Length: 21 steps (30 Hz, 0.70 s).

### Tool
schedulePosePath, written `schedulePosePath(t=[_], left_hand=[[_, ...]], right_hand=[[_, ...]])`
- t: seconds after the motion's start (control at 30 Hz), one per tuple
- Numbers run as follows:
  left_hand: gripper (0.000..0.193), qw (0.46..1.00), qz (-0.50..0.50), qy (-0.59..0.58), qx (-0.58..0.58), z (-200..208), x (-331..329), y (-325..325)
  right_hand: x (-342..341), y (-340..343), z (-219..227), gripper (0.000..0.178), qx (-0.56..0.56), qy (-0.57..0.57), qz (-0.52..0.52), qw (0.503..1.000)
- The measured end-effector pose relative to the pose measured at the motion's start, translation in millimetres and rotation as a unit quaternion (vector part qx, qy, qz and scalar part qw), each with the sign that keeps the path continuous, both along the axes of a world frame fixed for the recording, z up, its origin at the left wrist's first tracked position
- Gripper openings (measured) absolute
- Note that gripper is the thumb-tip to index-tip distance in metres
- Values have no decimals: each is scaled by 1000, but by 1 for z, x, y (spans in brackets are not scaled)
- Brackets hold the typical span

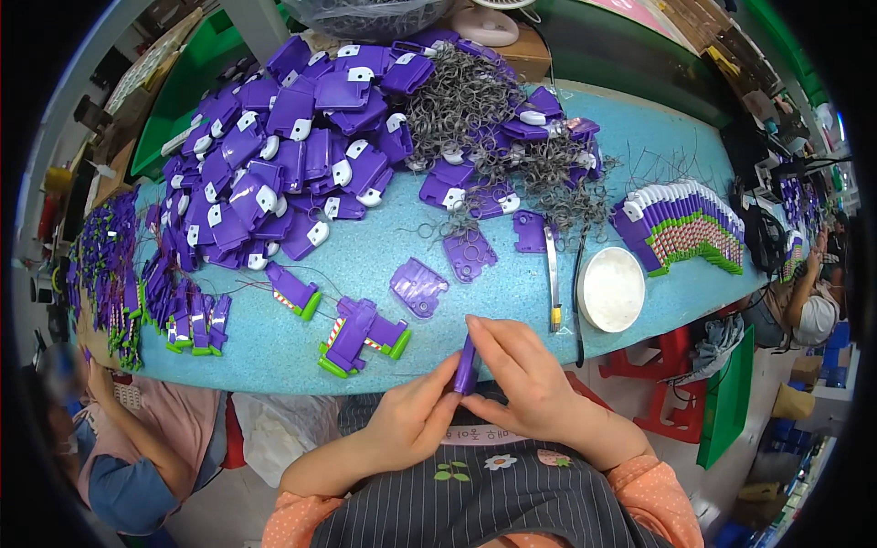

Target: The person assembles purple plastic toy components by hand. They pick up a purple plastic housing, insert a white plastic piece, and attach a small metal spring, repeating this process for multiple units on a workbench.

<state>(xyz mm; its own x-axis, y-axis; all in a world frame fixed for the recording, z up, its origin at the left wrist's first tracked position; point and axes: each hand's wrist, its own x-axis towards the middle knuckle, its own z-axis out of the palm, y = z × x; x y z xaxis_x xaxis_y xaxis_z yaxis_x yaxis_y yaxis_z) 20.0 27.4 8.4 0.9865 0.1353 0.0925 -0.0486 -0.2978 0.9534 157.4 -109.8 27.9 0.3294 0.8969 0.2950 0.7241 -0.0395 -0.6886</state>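
Note:
Near the table's front edge, a small purple plastic part stands on edge between my two hands. My left hand pinches it from the left with fingers together. From the other side, my right hand presses on it with its fingertips and thumb. Most of the part is covered by my fingers, so its full shape is hidden. Just beyond lie a purple plastic shell with its inner side up and another shell. Purple and green assembled pieces with striped labels rest to the left.
A large heap of purple and white shells covers the back left. Dark metal rings or springs spill beside it. To the right are a white bowl, a utility knife and a row of finished-looking pieces. A co-worker sits at left.

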Motion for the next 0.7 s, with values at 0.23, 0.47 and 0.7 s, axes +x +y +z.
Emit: schedulePosePath(t=[0.23, 0.47, 0.7], left_hand=[[43, 991, 104, 71, -35, -15, -7, -2], [21, 878, 280, 39, -385, -7, -51, 69], [25, 855, 391, -56, -335, -16, -54, 72]], right_hand=[[-17, 2, -7, 74, -1, -15, 12, 1000], [2, 19, -17, 79, -88, -68, -32, 993], [-54, 99, -26, 74, -79, -60, 34, 994]])
